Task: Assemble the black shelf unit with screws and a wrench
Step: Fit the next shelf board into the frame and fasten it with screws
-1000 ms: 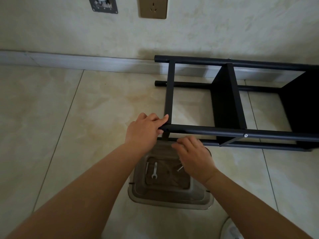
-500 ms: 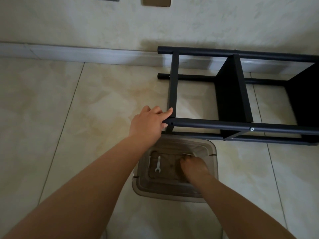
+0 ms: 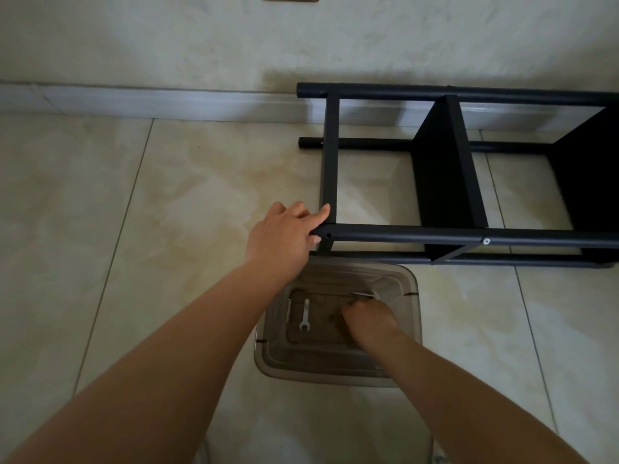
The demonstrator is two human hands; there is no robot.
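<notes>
The black shelf unit (image 3: 445, 169) lies on its side on the tiled floor by the wall, its tubes running left to right. My left hand (image 3: 281, 239) grips the left end of the near upper tube (image 3: 435, 236), beside an open screw hole. A screw head (image 3: 485, 241) shows further right on that tube. My right hand (image 3: 368, 318) reaches down inside the clear plastic bin (image 3: 413, 316), fingers curled at the bottom; what they hold is hidden. A small silver wrench (image 3: 304, 315) lies in the bin to the left of that hand, and a metal rod (image 3: 361, 294) lies just beyond it.
The wall and its skirting board (image 3: 134, 103) run along the back. The bin stands on the floor directly in front of the shelf's near lower tube (image 3: 502, 259). Bare floor tiles (image 3: 150, 212) lie to the left of the shelf.
My right hand left the near tube and went down into the bin, where it now stays. My left hand kept its grip on the tube end. The view tilted downward.
</notes>
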